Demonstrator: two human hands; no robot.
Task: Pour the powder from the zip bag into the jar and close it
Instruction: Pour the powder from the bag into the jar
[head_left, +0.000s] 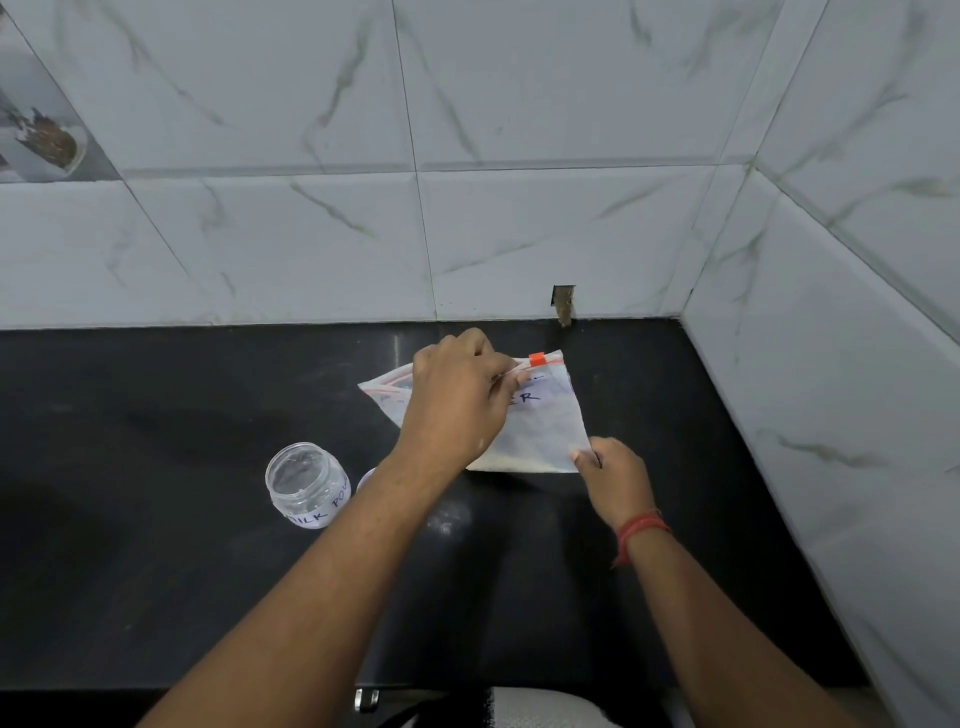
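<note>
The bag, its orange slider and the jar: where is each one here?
bag (540, 436), head view, on its clear front panel above the powder.
orange slider (537, 359), head view, on the tab at the bag's top edge.
jar (306, 486), head view, on its clear open body.

Both forearms bare, no sleeves in view. Left hand (457, 400): no rings or bands visible. Right hand (615, 475): red thread bracelet (638, 530) around wrist, loose ends trailing.

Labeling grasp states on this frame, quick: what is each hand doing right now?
Left hand: closed, fingers pinching the top edge of the clear plastic zip bag near its orange slider.
Right hand: closed, gripping the bag's lower right corner.
</note>
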